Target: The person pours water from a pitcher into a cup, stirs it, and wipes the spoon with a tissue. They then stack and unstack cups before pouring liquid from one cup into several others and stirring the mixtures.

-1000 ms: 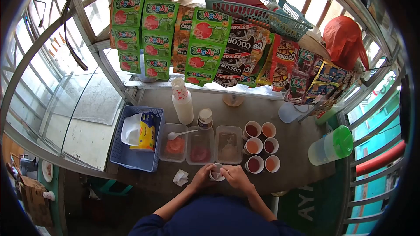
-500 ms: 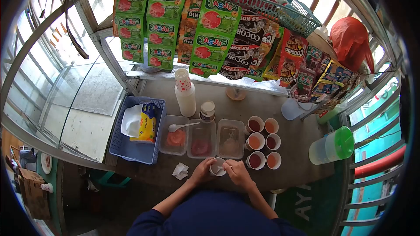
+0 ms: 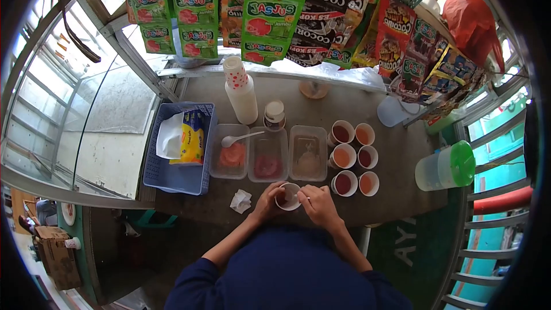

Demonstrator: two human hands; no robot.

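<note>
My left hand (image 3: 266,204) is wrapped round a white paper cup (image 3: 294,200), just in front of the plastic containers. Something dark reddish-brown shows inside the cup on its left side. The fingers of my right hand (image 3: 321,205) are pinched at the cup's right rim on a small white spoon (image 3: 300,194), mostly hidden by fingers and cup. Beyond my hands stand three clear containers: one with orange powder (image 3: 232,155) and a white plastic spoon (image 3: 231,140) in it, one with pink-red powder (image 3: 268,166), one with pale beige powder (image 3: 308,162).
Several filled paper cups (image 3: 344,155) stand in two columns at right. A blue basket (image 3: 209,181) with tissues is left; crumpled tissue (image 3: 241,201) lies near my left hand. A tall cup stack (image 3: 244,100) stands behind. Drink sachets (image 3: 270,8) hang above; a green-lidded jug (image 3: 442,166) is far right.
The view has tipped downward, so the table sits higher in the picture. The cup's opening now shows more fully, with dark content visible inside. Both hands remain at the cup.
</note>
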